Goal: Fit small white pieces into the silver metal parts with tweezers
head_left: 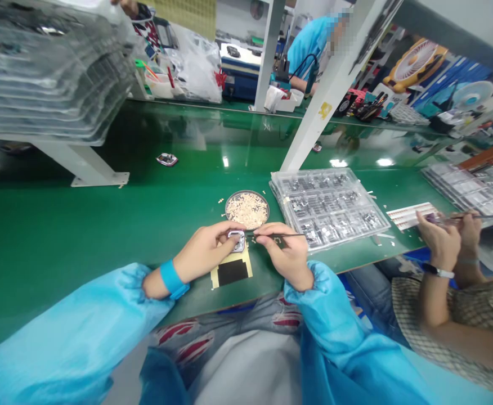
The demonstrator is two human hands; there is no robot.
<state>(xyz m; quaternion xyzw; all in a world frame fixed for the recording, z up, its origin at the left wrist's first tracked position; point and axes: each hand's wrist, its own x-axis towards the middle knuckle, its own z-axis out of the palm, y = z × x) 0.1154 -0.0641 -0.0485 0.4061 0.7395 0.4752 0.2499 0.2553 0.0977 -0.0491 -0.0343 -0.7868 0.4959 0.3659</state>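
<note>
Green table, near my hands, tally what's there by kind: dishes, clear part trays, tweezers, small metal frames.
Round dish of pale bits: 1
Clear part tray stack: 1
Tweezers in right hand: 1
Small metal frames: 2, one in left hand, one farther back
Total: 5

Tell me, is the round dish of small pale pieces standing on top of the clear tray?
No, the round dish stands on the green table, beside the clear tray.

Dish [247,209] behind the hands; tray stack [328,207] right of it.
</note>
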